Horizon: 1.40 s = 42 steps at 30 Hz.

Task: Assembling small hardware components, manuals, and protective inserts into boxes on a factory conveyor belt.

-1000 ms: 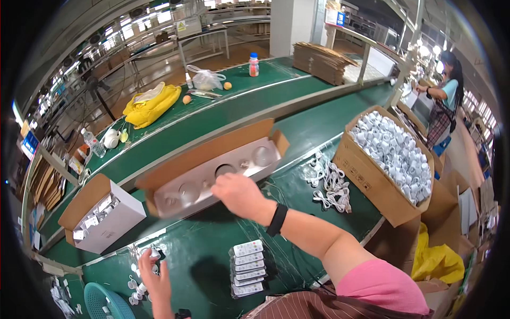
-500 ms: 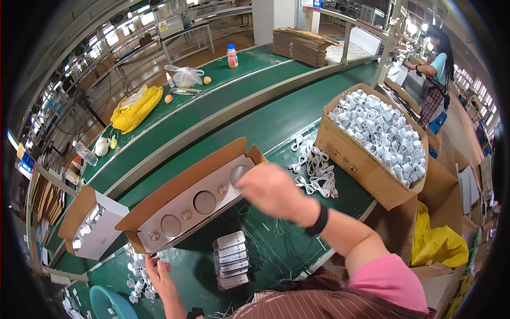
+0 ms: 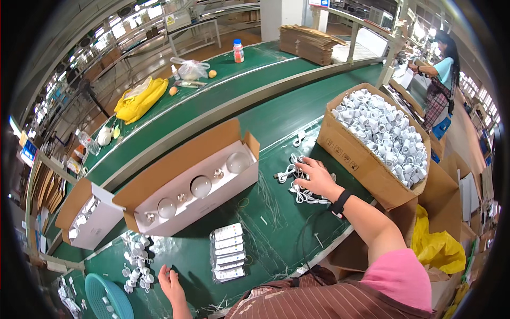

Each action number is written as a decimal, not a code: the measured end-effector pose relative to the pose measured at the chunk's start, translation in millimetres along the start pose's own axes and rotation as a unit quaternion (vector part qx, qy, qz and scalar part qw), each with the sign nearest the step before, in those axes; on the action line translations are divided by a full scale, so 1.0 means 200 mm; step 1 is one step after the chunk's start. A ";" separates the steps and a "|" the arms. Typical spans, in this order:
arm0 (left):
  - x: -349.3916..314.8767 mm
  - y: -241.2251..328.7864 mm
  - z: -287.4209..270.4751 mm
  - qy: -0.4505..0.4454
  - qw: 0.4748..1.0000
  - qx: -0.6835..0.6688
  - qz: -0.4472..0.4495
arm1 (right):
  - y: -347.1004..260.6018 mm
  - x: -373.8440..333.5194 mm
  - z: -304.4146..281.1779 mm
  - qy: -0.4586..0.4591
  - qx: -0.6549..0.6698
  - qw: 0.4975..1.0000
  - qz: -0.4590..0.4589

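My right hand (image 3: 319,179) lies over a tangle of white USB cables (image 3: 305,198), fingers spread; I cannot tell whether any cable is gripped. At the lower left, my left hand (image 3: 171,284) is off the boxes, its fingers apart and nothing visible in it. Between and beyond the hands stands a long open carton (image 3: 212,204), white outside with a brown flap raised. Inside sit large round bulbs (image 3: 201,186) alternating with small clear-and-silver pieces (image 3: 218,173). Flat white pieces in clear bags (image 3: 229,251) are stacked nearer me. Small white ring-like parts (image 3: 139,266) lie beside my left hand.
A big brown carton (image 3: 345,157) full of white cylindrical parts (image 3: 380,133) stands right. Left are another open box (image 3: 98,226) and a teal basket (image 3: 114,297). Behind runs a metal rail (image 3: 212,114); a yellow bag (image 3: 141,101) lies beyond. Another person (image 3: 441,74) works at far right.
My right hand has left the long carton's right end and gone right onto the cables. The left hand has withdrawn from the carton's near left corner, and the carton sits slightly turned.
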<state>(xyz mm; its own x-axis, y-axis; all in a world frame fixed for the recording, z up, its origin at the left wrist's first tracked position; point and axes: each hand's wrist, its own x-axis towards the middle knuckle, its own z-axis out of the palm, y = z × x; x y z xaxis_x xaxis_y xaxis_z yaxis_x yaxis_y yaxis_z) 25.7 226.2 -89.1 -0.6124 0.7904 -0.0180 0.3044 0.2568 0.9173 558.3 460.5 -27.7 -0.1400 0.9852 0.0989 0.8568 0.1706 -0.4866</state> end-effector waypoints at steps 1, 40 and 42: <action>0.00 0.00 0.02 0.002 0.999 0.018 0.030 | 0.00 -0.02 0.00 -0.008 0.023 0.999 -0.022; -0.12 0.15 0.10 0.036 0.980 0.105 0.167 | 0.20 0.76 -0.18 -0.087 -0.286 0.954 -0.035; -0.12 0.16 0.09 0.031 0.979 0.108 0.168 | 0.17 0.70 -0.11 -0.092 -0.338 0.936 0.004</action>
<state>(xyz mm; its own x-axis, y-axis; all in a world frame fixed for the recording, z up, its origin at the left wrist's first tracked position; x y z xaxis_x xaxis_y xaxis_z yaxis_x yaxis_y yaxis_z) 63.2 226.3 -67.2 -0.4928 0.8165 0.3008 0.6399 0.1058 0.7611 579.2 603.2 -10.8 -0.1612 0.9834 -0.0833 0.9679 0.1741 0.1812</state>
